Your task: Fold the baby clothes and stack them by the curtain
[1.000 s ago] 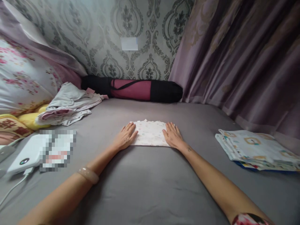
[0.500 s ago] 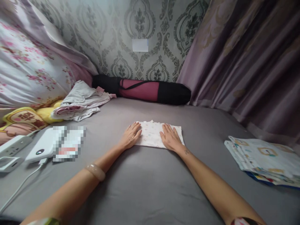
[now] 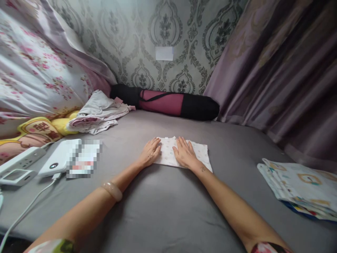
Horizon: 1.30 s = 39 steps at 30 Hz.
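Observation:
A small folded white cloth [image 3: 168,153] with a faint print, perhaps a garment, lies flat on the grey bed sheet [image 3: 163,203]. My left hand [image 3: 150,153] rests flat at its left edge, fingers stretched out and pointing away from me. On the middle of the cloth lies my right hand [image 3: 184,153], palm down with its fingers extended. The cloth's right part shows beyond that hand. Neither hand grips anything. The fabric under both palms is hidden.
Crumpled light clothes [image 3: 97,112] lie at the back left. A black and maroon roll bag [image 3: 160,102] runs along the wall. Folded printed cloths [image 3: 302,186] are stacked at right. At left are a white power bank [image 3: 61,158], a power strip [image 3: 25,161] and a yellow cushion [image 3: 39,131].
My right hand has slid left across the cloth, toward my left hand, uncovering more of its right side. My left hand stays at the left edge. The view has shifted slightly left.

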Tool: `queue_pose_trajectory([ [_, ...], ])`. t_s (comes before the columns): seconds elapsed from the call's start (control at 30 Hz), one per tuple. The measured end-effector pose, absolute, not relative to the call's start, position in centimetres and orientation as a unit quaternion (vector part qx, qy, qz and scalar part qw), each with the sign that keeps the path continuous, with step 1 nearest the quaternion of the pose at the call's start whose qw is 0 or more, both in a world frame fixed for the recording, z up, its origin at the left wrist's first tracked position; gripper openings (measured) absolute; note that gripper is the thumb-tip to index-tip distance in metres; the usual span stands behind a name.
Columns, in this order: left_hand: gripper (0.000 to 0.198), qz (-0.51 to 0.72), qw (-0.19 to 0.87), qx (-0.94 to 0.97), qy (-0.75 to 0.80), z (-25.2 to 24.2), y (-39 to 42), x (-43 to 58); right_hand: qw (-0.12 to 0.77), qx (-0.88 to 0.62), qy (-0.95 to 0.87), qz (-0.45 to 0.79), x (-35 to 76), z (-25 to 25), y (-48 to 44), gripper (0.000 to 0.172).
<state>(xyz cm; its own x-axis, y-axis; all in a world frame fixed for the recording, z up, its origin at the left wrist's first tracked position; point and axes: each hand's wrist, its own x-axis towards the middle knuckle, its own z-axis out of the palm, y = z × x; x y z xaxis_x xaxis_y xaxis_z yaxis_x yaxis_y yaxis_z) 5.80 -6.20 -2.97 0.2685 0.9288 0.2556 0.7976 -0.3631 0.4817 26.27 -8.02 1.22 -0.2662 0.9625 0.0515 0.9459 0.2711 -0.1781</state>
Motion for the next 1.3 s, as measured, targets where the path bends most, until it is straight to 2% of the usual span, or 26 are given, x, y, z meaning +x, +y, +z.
queue_pose_trajectory([
  [0.23, 0.049, 0.279, 0.148, 0.781, 0.538, -2.9, -5.9, 5.6, 0.077, -0.604, -0.791, 0.055, 25.4, -0.5, -7.8, 0.062],
  [0.43, 0.047, 0.314, 0.17, 0.765, 0.535, -2.8, -5.8, 5.4, 0.056, -0.609, -0.786, 0.089, 24.9, 0.9, -7.4, 0.062],
  [0.6, 0.045, 0.336, 0.187, 0.753, 0.534, -2.8, -5.8, 5.4, 0.089, -0.592, -0.797, 0.075, 22.8, 1.5, -7.1, 0.062],
  [0.83, 0.046, 0.349, 0.202, 0.737, 0.542, -2.5, -6.0, 5.4, 0.113, -0.601, -0.788, 0.07, 22.1, -0.4, -6.4, 0.063],
  [1.1, 0.047, 0.364, 0.229, 0.721, 0.544, -1.4, -6.5, 5.5, 0.095, -0.608, -0.784, 0.087, 21.4, 0.4, -6.6, 0.063],
  [1.3, 0.05, 0.391, 0.252, 0.694, 0.549, -1.1, -6.7, 5.6, 0.12, -0.543, -0.826, 0.092, 18.7, 0.8, -8.0, 0.061],
])
